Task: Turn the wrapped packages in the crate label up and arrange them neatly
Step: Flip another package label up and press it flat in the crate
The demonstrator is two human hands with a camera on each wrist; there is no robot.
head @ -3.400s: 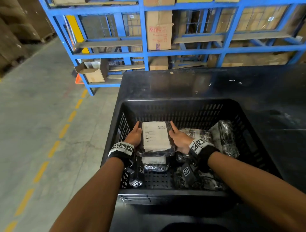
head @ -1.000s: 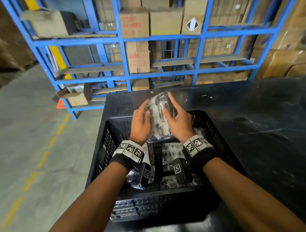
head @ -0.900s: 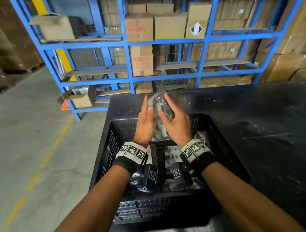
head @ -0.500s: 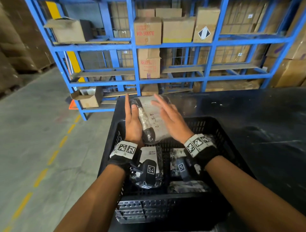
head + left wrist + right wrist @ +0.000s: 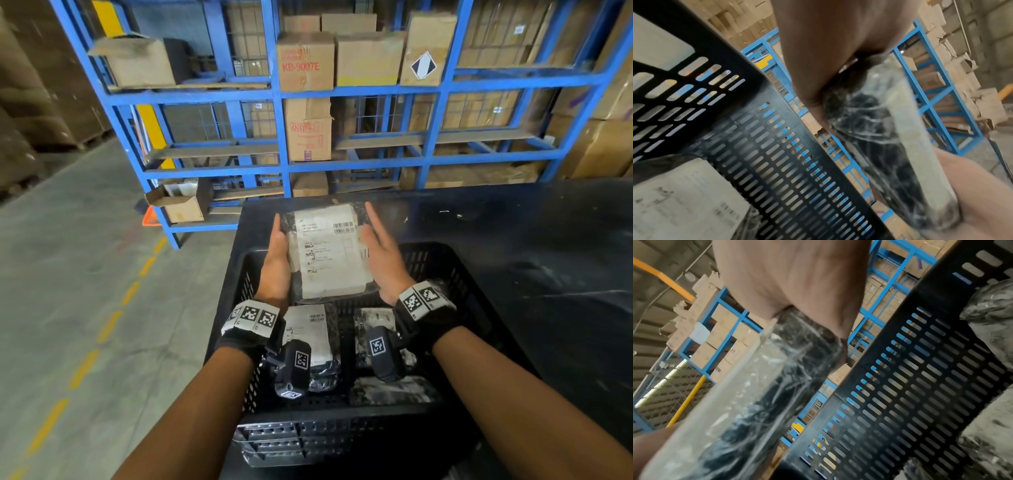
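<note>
A black wrapped package with a white label facing up is held level above the far side of the black slotted crate. My left hand presses its left edge and my right hand its right edge, fingers straight. In the left wrist view the palm lies against the package. The right wrist view shows that palm on the package. Inside the crate a label-up package lies at the left, and two more wrapped packages lie at the right.
The crate sits at the near left end of a black table. Blue shelving with cardboard boxes stands behind it. A concrete floor with a dashed yellow line runs along the left. The crate wall is close below both wrists.
Both hands lifted a package out of the crate and rotated it. Its clear-wrapped side faced me a second ago; now the white label faces up.
</note>
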